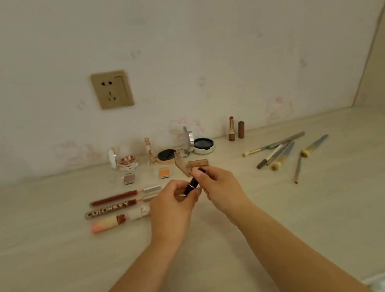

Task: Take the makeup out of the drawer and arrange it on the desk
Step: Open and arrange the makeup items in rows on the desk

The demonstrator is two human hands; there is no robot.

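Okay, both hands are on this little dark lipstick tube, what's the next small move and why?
Probably pull its cap off and stand both pieces upright near the wall. The left hand and right hand each grip an end of the dark lipstick tube, and the open brown lipstick stands beside its cap.

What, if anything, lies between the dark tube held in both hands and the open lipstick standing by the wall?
The dark tube is gripped by the left hand and right hand. The tan palette lies just beyond it; further right, bare desk runs to the lipstick. The silver compact sits left of that path.
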